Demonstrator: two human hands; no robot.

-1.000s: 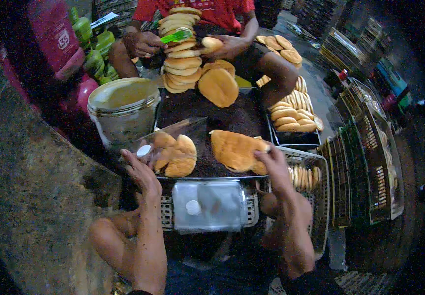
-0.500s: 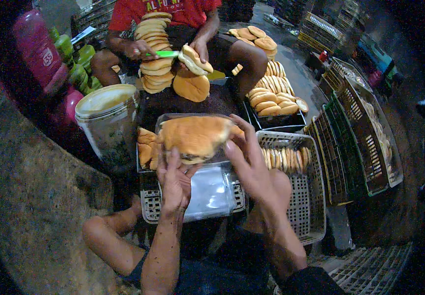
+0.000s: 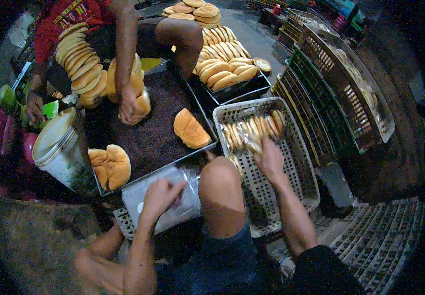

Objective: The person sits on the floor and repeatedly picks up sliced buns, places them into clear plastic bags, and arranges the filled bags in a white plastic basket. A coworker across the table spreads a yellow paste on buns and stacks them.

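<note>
My right hand (image 3: 270, 160) is inside the grey plastic crate (image 3: 301, 169), its fingers closed on a bagged bun (image 3: 251, 142) at the near end of a row of buns (image 3: 266, 125). Over a stack of clear plastic bags (image 3: 141, 194) is my left hand (image 3: 159, 199), slightly blurred, its fingers curled. What those fingers pinch, if anything, is hidden. Beyond the bags, a metal tray (image 3: 148, 118) is spread with dark, grainy stuff. One folded bun (image 3: 191, 130) lies at its right side, and other buns (image 3: 110, 167) sit in its front left corner.
Across the tray a person in red reaches with one hand (image 3: 134, 109) to a bun; the other hand is near a green tool (image 3: 50, 109). A leaning bun stack (image 3: 82, 66), a white bucket (image 3: 57, 142), another bun tray (image 3: 224, 69) and upright crates (image 3: 340, 83) stand around.
My view has swung right. The bun between my hands is no longer there; my right hand has moved into the crate and my left down to the bags. The co-worker's hands have moved apart.
</note>
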